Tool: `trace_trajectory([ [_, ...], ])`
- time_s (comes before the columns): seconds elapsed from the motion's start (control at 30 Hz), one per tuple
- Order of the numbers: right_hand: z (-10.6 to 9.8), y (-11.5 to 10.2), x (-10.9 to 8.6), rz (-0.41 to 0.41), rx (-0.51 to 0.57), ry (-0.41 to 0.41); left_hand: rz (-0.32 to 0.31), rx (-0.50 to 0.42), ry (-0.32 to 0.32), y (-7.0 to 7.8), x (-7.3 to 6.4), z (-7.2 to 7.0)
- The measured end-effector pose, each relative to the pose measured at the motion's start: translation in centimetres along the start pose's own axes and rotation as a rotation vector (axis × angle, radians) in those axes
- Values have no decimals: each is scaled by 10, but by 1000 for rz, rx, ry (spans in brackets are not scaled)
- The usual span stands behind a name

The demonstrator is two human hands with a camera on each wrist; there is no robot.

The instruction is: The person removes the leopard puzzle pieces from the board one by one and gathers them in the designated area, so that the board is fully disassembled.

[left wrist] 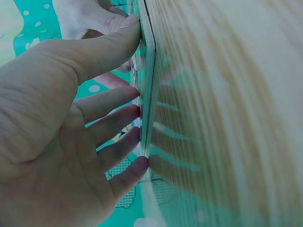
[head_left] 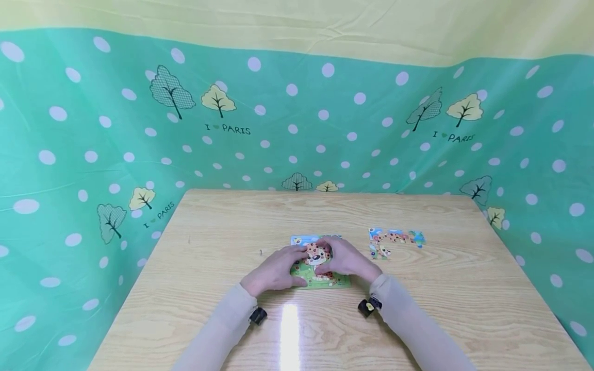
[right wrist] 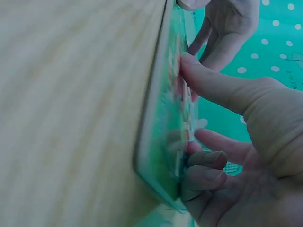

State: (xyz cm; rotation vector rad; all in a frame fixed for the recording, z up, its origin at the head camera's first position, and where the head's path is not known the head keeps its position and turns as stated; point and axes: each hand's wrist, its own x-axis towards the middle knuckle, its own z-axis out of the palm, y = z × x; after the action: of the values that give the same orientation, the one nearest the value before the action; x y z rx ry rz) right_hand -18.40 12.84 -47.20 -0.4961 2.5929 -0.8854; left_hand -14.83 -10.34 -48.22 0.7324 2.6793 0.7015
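A jigsaw puzzle (head_left: 325, 282) with a spotted cartoon animal on green grass lies flat on the table, framed by a thin board. My left hand (head_left: 277, 269) rests along its left side, thumb at the near edge. In the left wrist view the fingertips (left wrist: 137, 165) touch the board's edge (left wrist: 148, 94), fingers spread. My right hand (head_left: 347, 259) lies over the puzzle's right side. In the right wrist view its thumb (right wrist: 208, 78) touches the picture surface, the index finger reaches to it, and other fingers bend. No loose piece shows between thumb and fingers.
Right of the puzzle lie several joined jigsaw pieces (head_left: 391, 237) in blue, spotted orange and green. The wooden table (head_left: 223, 221) meets a green dotted curtain (head_left: 297, 134) at the back and sides. A bright light reflection crosses the near tabletop.
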Motion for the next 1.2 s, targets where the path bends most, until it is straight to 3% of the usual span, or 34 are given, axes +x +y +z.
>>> trace_trajectory([
  [0.13,-3,-1,2,-3,-28,-27,1,1,1,1,0,0],
  [0.33,-2,0,2,4,28,-21,4,-13,-4,1,-1,0],
  [0.67,-2,12,1,-128,177,22,4,-8,3,0,-1,0],
  [1.2,-7,24,-2,-17,282,137,-6,-3,-5,1,-1,-1],
])
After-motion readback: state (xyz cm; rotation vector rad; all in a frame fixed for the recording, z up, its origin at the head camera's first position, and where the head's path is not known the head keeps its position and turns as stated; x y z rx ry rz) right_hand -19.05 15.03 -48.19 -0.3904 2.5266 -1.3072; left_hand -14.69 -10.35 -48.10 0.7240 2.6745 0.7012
